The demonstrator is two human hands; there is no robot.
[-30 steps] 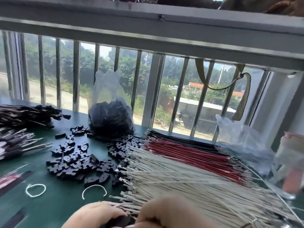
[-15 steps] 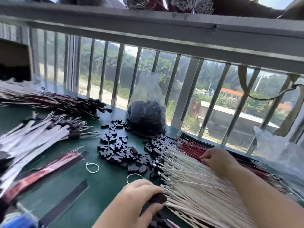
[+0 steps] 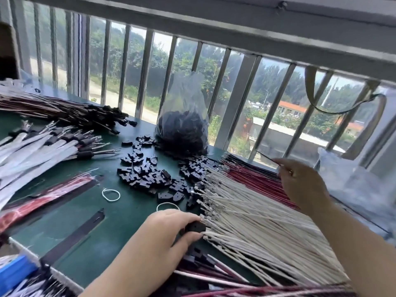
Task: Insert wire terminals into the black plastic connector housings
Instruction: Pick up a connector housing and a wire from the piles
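Green table (image 3: 120,230): a work surface crowded with wires and small black parts, set against a barred window.
Left hand (image 3: 162,232): at 6 o'clock, fingers curled round one black housing (image 3: 195,227), held just at the tips of the white wires.
Right hand (image 3: 300,185): at 3 o'clock, raised over the wire fan, fingers pinching a thin dark wire (image 3: 267,157) whose free end points toward 10 o'clock.
White wires (image 3: 252,224): a broad fan from centre to 5 o'clock, metal terminals facing 9 o'clock, none of them in a housing.
Red wires (image 3: 250,179): a row behind the white ones, toward 2 o'clock, with black wires at its far edge.
Loose housings (image 3: 150,174): dozens scattered at centre, still empty.
Done: bundles with black ends lie at 10 o'clock (image 3: 70,114), and a few wired housings (image 3: 199,257) sit under the left wrist; these look finished.
Left: judging by the loose wires and housings, most of the job remains; the held housing awaits the dark wire.
Bag (image 3: 184,127): clear plastic at 12 o'clock, standing open-topped, its lower half full of black housings.
Second bag (image 3: 347,179): clear plastic at 3 o'clock; contents cannot be told.
Bands (image 3: 111,194): two white rubber loops lying on the table near centre.
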